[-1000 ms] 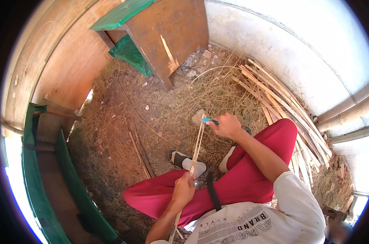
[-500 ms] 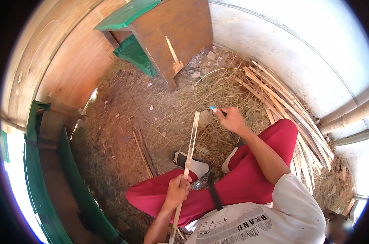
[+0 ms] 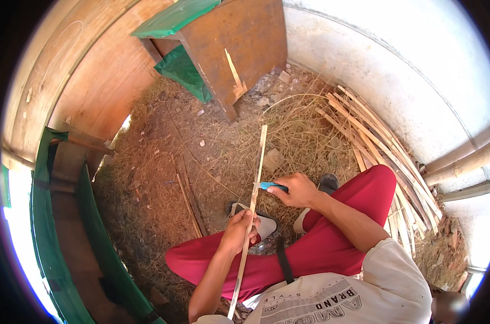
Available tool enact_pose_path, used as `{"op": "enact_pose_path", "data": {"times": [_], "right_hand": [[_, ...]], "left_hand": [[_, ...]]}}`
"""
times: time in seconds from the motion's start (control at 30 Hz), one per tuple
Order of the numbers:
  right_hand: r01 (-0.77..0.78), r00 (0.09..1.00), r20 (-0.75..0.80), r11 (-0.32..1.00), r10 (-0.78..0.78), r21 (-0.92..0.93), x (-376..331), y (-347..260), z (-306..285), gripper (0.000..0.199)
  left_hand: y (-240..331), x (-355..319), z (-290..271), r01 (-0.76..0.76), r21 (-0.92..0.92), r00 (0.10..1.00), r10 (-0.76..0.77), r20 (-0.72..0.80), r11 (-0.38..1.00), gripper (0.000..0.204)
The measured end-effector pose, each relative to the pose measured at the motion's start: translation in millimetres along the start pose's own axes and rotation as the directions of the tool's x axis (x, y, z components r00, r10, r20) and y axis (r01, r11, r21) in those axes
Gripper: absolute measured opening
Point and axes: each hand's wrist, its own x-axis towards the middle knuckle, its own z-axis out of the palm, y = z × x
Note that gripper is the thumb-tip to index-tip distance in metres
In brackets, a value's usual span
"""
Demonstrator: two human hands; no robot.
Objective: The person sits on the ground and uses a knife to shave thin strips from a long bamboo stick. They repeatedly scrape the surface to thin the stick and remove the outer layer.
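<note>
A long, thin pale bamboo strip (image 3: 260, 154) runs slantwise from my lap up past my feet. My left hand (image 3: 237, 233) is closed around it near its middle, just above my knee. In my right hand (image 3: 299, 190) is a blue utility knife (image 3: 271, 186), gripped by its handle. Its blade end meets the strip from the right, a little beyond my left hand. Whether the blade has cut into the strip is too small to tell.
Long split strips (image 3: 388, 146) are piled at the right along the white wall (image 3: 385, 65). Ahead stands a brown wooden cabinet (image 3: 250, 43) with a green cover. Dry fibres (image 3: 293, 127) litter the ground beyond my feet. A green-edged bench (image 3: 102, 243) stands at the left.
My right hand has brought the knife down and nearer to me, from beyond the strip's far end to its side. The strip's far end now reaches farther away; my left hand is slightly higher.
</note>
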Motion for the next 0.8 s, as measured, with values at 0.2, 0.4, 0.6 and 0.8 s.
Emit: {"op": "enact_pose_path", "data": {"times": [0.2,0.4,0.6,0.8], "right_hand": [[0.009,1.000,-0.014,1.000,-0.009,-0.029,-0.2,2.5,-1.9,0.032],[-0.017,1.000,-0.013,0.988,0.015,-0.154,-0.2,5.2,-5.6,0.035],[-0.009,0.999,-0.036,0.977,0.001,-0.215,-0.9,11.4,2.1,0.038],[-0.063,0.998,-0.012,0.970,0.061,-0.236,0.8,13.5,5.3,0.038]], "left_hand": [[2.5,13.2,0.7,0.006,-0.094,0.997,0.002,0.082,0.996,0.025],[2.2,14.5,2.5,0.057,-0.162,0.989,-0.034,0.145,0.985,0.027],[1.7,9.6,7.2,0.059,-0.140,0.996,-0.048,0.081,0.988,0.028],[-3.5,4.9,13.2,0.031,-0.073,0.999,-0.033,-0.034,0.997,0.027]]}}
